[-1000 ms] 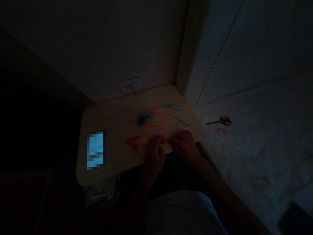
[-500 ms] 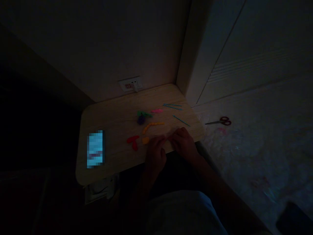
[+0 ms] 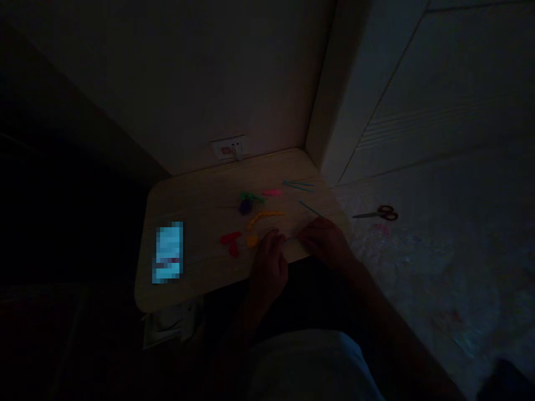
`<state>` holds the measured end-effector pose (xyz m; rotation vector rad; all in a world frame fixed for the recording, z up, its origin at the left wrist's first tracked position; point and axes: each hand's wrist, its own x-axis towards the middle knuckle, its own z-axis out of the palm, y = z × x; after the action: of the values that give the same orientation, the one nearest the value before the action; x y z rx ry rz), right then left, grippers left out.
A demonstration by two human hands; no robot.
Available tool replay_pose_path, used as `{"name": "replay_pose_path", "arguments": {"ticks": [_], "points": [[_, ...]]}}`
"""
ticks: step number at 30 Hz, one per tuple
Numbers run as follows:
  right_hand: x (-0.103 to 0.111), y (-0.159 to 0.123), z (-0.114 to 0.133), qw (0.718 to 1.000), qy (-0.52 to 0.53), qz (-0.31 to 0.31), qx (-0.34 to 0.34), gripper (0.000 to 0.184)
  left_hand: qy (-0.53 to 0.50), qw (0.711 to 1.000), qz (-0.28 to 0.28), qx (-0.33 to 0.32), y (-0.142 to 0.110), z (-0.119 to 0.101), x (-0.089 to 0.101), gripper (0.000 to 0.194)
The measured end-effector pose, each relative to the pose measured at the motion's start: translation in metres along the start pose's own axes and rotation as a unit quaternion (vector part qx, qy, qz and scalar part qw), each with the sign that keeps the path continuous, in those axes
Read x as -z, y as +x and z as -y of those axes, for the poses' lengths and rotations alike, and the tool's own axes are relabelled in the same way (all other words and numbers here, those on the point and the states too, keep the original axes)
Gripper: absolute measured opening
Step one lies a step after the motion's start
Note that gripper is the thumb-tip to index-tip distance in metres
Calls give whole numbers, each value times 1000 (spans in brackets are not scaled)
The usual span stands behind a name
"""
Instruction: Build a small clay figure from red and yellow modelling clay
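Note:
In dim light, my left hand (image 3: 271,264) and my right hand (image 3: 326,240) work close together over the table's near edge. Their fingers are closed in a pinch, with a thin pale strip (image 3: 291,239) stretched between them; its kind is too dark to make out. Just left of my left hand lies a yellow-orange lump (image 3: 252,240), and a bumpy orange strand (image 3: 265,215) curves beyond it. Farther left are red pieces (image 3: 232,240). A thin teal stick (image 3: 309,208) runs down to my right fingers, which cover its lower end.
Green pieces (image 3: 252,197), a dark blue lump (image 3: 246,207), a pink piece (image 3: 272,192) and more teal sticks (image 3: 297,185) lie on the wooden table (image 3: 200,195). A lit, blurred-out screen (image 3: 169,252) is at left. Scissors (image 3: 378,214) rest on the floor at right.
My hands have drawn slightly apart, and the pale strip now shows between them. My right hand has moved a little right, over the lower end of the teal stick. The view has shifted slightly.

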<state>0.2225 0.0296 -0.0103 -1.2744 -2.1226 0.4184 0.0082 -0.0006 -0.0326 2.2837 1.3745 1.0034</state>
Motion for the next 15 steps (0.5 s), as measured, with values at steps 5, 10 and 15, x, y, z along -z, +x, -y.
{"name": "replay_pose_path", "arguments": {"ticks": [5,10,15], "points": [[0,4,-7,995,15,-66,-73,16,16,999,17,-30,-10,1,4,59],[-15,16,-4,996,-13,-28,-79,16,37,998,19,-39,-21,2,6,55],[-15,23,-3,999,-20,3,-37,15,67,996,32,-39,-22,-6,8,44]]}}
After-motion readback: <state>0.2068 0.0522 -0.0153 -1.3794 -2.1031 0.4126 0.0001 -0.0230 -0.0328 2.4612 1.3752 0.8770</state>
